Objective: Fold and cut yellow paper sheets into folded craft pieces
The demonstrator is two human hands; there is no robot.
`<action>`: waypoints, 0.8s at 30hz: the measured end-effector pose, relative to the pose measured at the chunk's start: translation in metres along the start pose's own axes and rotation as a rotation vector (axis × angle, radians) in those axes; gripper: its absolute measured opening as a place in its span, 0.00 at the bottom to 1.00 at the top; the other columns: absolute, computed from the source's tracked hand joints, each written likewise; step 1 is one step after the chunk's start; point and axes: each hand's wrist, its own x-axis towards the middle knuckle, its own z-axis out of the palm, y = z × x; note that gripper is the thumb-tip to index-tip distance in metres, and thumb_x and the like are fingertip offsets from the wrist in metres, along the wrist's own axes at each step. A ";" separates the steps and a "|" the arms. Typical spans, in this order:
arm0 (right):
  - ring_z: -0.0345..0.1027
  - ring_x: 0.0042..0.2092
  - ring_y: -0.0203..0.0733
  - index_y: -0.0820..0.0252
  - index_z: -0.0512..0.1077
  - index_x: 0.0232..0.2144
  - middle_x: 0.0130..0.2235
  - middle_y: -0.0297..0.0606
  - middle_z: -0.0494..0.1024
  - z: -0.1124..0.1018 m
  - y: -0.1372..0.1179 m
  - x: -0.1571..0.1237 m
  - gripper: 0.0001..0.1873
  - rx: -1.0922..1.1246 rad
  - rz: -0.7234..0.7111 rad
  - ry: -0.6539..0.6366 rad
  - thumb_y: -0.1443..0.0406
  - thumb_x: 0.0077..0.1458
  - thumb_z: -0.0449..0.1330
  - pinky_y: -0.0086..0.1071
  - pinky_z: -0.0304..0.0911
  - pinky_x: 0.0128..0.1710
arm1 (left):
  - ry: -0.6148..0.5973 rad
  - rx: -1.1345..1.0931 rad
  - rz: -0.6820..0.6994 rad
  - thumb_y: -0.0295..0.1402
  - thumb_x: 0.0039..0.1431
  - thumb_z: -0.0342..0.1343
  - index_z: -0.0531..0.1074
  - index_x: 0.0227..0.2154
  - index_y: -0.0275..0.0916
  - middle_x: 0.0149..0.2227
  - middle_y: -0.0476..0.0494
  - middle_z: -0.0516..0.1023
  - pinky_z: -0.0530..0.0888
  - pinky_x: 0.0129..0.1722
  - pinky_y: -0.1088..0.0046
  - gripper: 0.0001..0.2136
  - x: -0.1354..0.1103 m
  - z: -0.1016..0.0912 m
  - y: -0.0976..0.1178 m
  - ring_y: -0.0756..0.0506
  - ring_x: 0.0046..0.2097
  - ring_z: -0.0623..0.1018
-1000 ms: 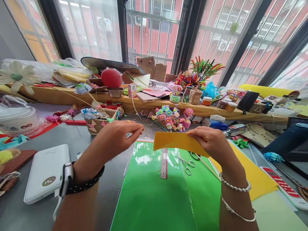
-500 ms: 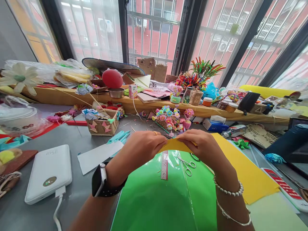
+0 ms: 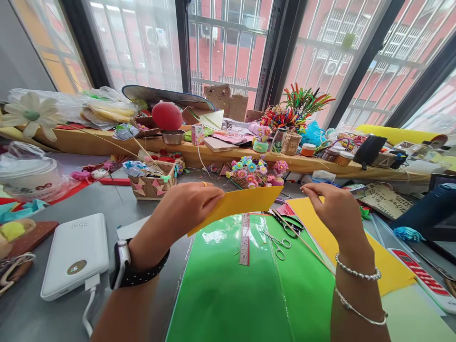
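My left hand (image 3: 185,209) pinches a strip of yellow paper (image 3: 245,202) at its left end, thumb on the near side. The strip reaches to the right over the top of a green sheet (image 3: 228,294) and tilts slightly upward. Apart from the strip, my right hand (image 3: 331,209) is raised beside its free end, thumb and fingertips together with nothing visible in them. Below lie a small patterned ruler (image 3: 244,244), silver scissors (image 3: 280,244) and black-handled scissors (image 3: 294,225). A thin wooden stick (image 3: 309,247) crosses the black-handled pair.
A larger yellow sheet (image 3: 384,266) lies to the right, near a red-and-white object (image 3: 423,278). On the left are a white power bank (image 3: 76,256) with a cable and a decorated cardboard box (image 3: 151,183). Crocheted flowers (image 3: 249,171) and a cluttered ledge (image 3: 221,154) stand behind.
My right hand has let go of the yellow paper and moved right. My left hand has moved left and down with the strip, which has straightened out. The black-handled scissors and stick have come into view.
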 end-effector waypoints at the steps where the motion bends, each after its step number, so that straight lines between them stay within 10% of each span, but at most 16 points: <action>1: 0.71 0.35 0.47 0.61 0.73 0.30 0.33 0.41 0.78 -0.001 -0.004 0.001 0.11 0.040 -0.013 0.030 0.65 0.53 0.52 0.36 0.62 0.33 | -0.009 0.005 0.019 0.32 0.58 0.44 0.73 0.31 0.40 0.29 0.47 0.78 0.65 0.27 0.75 0.12 0.001 0.002 0.003 0.47 0.30 0.75; 11: 0.68 0.33 0.40 0.60 0.73 0.30 0.30 0.37 0.76 0.003 -0.071 -0.002 0.07 0.356 -0.308 -0.266 0.66 0.53 0.55 0.31 0.61 0.33 | -0.091 -0.003 0.167 0.31 0.58 0.43 0.71 0.30 0.41 0.26 0.49 0.75 0.60 0.22 0.75 0.11 0.006 0.017 0.028 0.48 0.27 0.74; 24: 0.69 0.34 0.43 0.60 0.74 0.29 0.32 0.38 0.77 -0.001 -0.039 0.001 0.09 0.198 -0.237 -0.173 0.69 0.52 0.53 0.33 0.62 0.32 | 0.106 0.124 -0.019 0.32 0.58 0.42 0.70 0.31 0.40 0.31 0.47 0.77 0.63 0.24 0.74 0.11 -0.004 0.001 -0.012 0.47 0.30 0.75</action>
